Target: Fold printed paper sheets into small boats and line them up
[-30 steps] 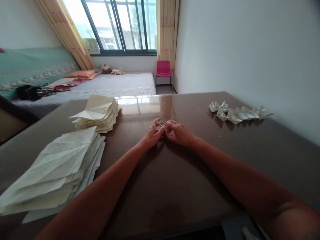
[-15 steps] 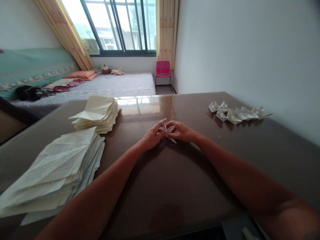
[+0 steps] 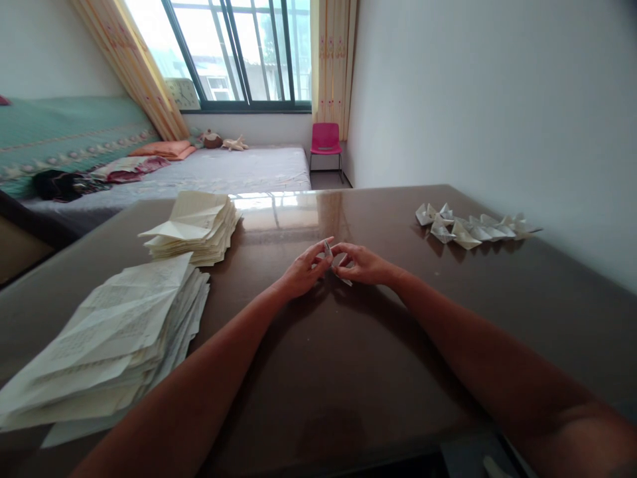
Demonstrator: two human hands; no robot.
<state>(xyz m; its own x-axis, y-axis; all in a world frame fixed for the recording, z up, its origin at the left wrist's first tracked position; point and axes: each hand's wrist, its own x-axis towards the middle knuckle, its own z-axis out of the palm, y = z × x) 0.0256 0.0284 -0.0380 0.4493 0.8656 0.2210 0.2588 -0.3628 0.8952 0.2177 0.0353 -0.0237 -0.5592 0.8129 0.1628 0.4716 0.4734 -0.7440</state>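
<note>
Between my hands, over the middle of the brown table (image 3: 318, 372), is a small piece of folded paper (image 3: 327, 249). My left hand (image 3: 304, 268) pinches it between thumb and fingers, with the index finger stretched along its far side. From the other side my right hand (image 3: 361, 263) grips it with bent fingers and thumb. One pale corner of the paper sticks out below the right fingertips; the fingers hide most of the rest. Several folded paper boats (image 3: 466, 235) stand in a cluster at the table's far right.
On the left lie a near stack of creased, printed sheets (image 3: 124, 312) and a farther stack of yellowish paper (image 3: 199, 219). Beyond the table are a bed (image 3: 269, 162) and a pink chair (image 3: 326, 139). A white wall (image 3: 488, 99) runs along the right side.
The paper has turned slightly between my fingers, and less of its lower corner shows. Both hands have stayed in nearly the same place.
</note>
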